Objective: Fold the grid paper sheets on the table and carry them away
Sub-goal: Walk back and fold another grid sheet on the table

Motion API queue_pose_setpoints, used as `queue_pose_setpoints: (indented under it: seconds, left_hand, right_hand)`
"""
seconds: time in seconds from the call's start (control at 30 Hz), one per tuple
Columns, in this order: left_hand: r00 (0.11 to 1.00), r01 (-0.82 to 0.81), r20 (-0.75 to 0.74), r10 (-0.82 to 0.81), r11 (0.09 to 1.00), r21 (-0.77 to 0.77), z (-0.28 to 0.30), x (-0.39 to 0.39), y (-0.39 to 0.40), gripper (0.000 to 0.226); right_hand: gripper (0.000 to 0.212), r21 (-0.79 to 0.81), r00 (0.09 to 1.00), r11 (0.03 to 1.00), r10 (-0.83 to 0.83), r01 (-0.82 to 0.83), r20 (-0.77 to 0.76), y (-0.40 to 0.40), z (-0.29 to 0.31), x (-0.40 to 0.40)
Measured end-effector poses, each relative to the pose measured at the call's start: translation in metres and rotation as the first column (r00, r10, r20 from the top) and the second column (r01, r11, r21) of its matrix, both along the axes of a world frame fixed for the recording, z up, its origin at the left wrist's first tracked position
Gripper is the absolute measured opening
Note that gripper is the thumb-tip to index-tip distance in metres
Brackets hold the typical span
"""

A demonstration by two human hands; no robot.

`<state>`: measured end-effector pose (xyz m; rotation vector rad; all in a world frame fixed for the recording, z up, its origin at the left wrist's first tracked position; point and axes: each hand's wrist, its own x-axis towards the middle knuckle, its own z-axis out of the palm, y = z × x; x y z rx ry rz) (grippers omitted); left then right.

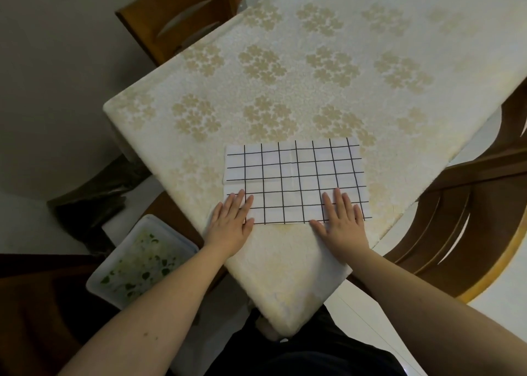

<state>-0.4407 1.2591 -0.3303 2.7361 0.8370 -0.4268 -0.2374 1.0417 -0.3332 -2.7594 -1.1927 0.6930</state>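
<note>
Dark clothing (299,358) of the person fills the near bottom edge, both bare forearms reaching forward over the near corner of the surface (356,61), which is covered by a cream cloth with a tan flower print. Left hand (229,223) lies flat, palm down, fingers (242,198) straight and slightly spread, holding nothing; its fingertips overlap the near-left corner of the grid paper sheet (296,180), palm mostly on the cloth just beside the sheet. Right hand (342,221) also flat, palm down, fingers (339,201) straight and spread, pressing on the near-right part of the sheet, thumb pointing left along the near edge. Sheet is white with black grid lines, lies flat on the near part of the surface between and beyond the two hands, long side running left to right; faint crease lines show across it, and a lighter strip at the left edge sticks out from under the top layer, so more than one layer, count cannot tell. White plastic tub (139,261) with green leafy bits in pale contents sits low at near left, beside the surface. Dark bag (94,193) on the floor farther left. Wooden chair (185,13) at far left, another wooden chair (467,224) at right.
</note>
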Motion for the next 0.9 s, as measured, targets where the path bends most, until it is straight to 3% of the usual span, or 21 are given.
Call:
queue_pose_setpoints:
  seconds: [0.9]
  left_hand:
    - [0.999,0.042,0.018,-0.041,0.999,-0.030,-0.004,-0.002,0.018,0.056]
  right_hand:
    - [0.076,0.025,0.995,0.999,-0.043,0.040,0.090,0.002,-0.003,-0.013]
